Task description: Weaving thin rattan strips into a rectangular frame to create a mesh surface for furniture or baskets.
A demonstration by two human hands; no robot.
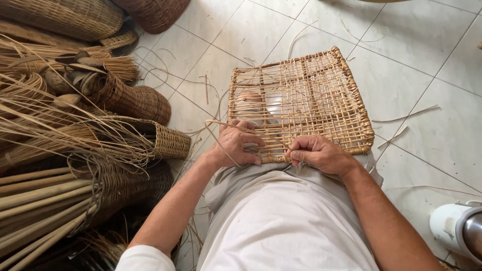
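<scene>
Person seated on the tiled floor [432,75], a square woven rattan panel [301,98] resting on the lap and reaching away from both hands. Left hand [235,145] lies on the panel's near edge, fingers curled over a thin rattan strand [217,131] — the strand loops out past the thumb side and back across the knuckles. Right hand [317,153] is just beside it at the same edge, closed in a loose fist, thumb and forefinger pinching a strand end where it enters the weave. The two hands are near but apart. A foot [250,98] shows through the open weave, beyond the left hand. Out past the left hand: finished wicker baskets [145,103] and bundles of loose rattan strips [45,130]. Beside the right elbow — a white container [449,226] with a metal rim.
</scene>
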